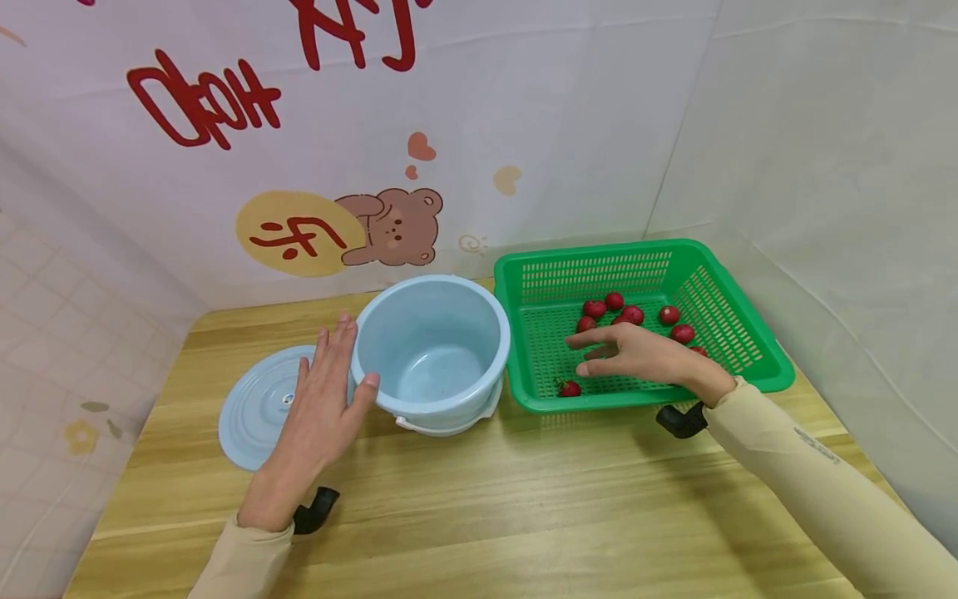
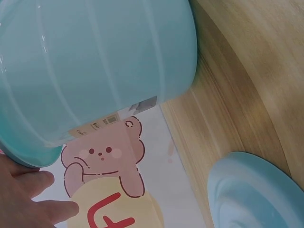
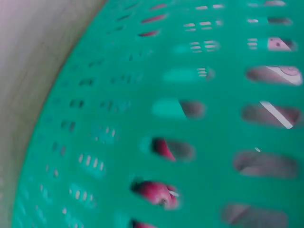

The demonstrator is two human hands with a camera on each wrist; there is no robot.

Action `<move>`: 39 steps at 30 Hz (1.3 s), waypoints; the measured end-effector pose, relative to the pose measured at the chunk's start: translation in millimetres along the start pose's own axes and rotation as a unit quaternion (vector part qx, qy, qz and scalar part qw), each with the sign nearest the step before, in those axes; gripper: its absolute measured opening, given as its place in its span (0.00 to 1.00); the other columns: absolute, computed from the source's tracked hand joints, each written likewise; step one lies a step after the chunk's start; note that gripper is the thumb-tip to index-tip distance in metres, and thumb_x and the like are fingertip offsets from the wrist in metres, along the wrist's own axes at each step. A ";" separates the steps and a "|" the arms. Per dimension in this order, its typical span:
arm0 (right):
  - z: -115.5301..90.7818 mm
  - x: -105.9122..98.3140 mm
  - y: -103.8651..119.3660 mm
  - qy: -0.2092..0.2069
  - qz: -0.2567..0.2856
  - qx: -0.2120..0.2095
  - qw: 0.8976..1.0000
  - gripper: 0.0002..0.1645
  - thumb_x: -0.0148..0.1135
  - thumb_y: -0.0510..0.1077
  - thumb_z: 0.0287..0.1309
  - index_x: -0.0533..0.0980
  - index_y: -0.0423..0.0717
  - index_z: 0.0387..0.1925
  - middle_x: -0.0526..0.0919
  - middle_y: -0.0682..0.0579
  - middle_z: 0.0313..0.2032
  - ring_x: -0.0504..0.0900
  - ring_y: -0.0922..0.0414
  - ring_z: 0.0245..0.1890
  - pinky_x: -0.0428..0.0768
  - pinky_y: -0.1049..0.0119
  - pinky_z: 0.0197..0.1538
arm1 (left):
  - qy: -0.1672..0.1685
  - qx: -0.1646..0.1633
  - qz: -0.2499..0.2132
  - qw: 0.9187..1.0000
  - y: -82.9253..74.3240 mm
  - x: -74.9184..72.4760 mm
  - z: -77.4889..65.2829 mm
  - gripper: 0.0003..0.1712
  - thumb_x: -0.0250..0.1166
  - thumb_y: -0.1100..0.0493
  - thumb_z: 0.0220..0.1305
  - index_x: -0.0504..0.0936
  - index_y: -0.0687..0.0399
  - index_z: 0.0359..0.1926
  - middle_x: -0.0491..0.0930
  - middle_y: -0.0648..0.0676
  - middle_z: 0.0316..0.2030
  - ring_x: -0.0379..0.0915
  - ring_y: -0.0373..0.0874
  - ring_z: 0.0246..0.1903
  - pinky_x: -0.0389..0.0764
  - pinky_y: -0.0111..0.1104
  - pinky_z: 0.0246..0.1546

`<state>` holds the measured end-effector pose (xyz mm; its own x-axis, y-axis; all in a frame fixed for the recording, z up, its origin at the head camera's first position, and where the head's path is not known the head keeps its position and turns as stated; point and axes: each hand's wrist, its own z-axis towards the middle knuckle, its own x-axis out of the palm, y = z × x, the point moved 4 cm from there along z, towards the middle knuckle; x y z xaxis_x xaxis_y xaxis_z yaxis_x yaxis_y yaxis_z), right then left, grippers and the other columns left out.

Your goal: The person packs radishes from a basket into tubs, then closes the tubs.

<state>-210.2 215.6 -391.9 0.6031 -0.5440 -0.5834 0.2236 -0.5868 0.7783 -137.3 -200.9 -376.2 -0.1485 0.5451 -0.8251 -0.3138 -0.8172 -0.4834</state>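
Note:
A light blue bucket (image 1: 441, 374) with a white handle stands upright on the wooden table. My left hand (image 1: 322, 408) is at its left rim, fingers straight; in the left wrist view the fingertips (image 2: 42, 183) are by the rim, whether touching I cannot tell. Inside the green basket (image 1: 576, 403) lie several small red radishes (image 1: 632, 314), one with green at its top (image 1: 569, 388) near the front wall. My right hand (image 1: 644, 353) is over the basket, thumb and fingers apart, nothing visible between them. Through the basket's slots the right wrist view shows a radish (image 3: 156, 192).
The round blue lid (image 1: 258, 408) lies flat on the table, left of the bucket and partly behind my left hand. Bucket and basket stand close side by side. A white printed wall sheet (image 1: 584, 125) rises behind the wooden table (image 1: 479, 516), and another pale sheet borders the right side.

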 end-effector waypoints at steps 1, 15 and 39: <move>1.4 1.3 -0.4 0.007 0.008 0.001 1.000 0.37 0.65 0.53 0.70 0.70 0.40 0.73 0.73 0.42 0.70 0.80 0.46 0.63 0.79 0.50 0.62 | 0.000 0.000 0.000 1.000 0.1 0.1 -0.1 0.42 0.53 0.46 0.77 0.50 0.57 0.83 0.46 0.56 0.82 0.37 0.64 0.80 0.44 0.73 0.70; 18.8 20.1 -4.3 0.069 0.003 0.006 0.998 0.37 0.68 0.48 0.68 0.70 0.34 0.71 0.78 0.37 0.65 0.79 0.43 0.64 0.78 0.50 0.64 | 0.001 0.005 0.000 1.000 -1.1 0.9 -0.1 0.42 0.52 0.45 0.78 0.50 0.57 0.83 0.46 0.56 0.82 0.37 0.64 0.80 0.46 0.73 0.69; 28.3 27.8 -5.9 0.088 -0.104 -0.026 0.990 0.15 0.69 0.37 0.63 0.85 0.42 0.51 0.87 0.54 0.44 0.83 0.54 0.47 0.81 0.61 0.50 | 0.002 0.000 0.002 1.000 -1.0 1.4 -1.6 0.42 0.53 0.47 0.78 0.49 0.57 0.83 0.48 0.57 0.82 0.37 0.63 0.80 0.50 0.72 0.69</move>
<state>-216.4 187.0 -419.3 0.6631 -0.2991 -0.6862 0.3932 -0.6408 0.6593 -135.7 -199.6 -377.4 -0.1468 0.5413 -0.8279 -0.3138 -0.8192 -0.4800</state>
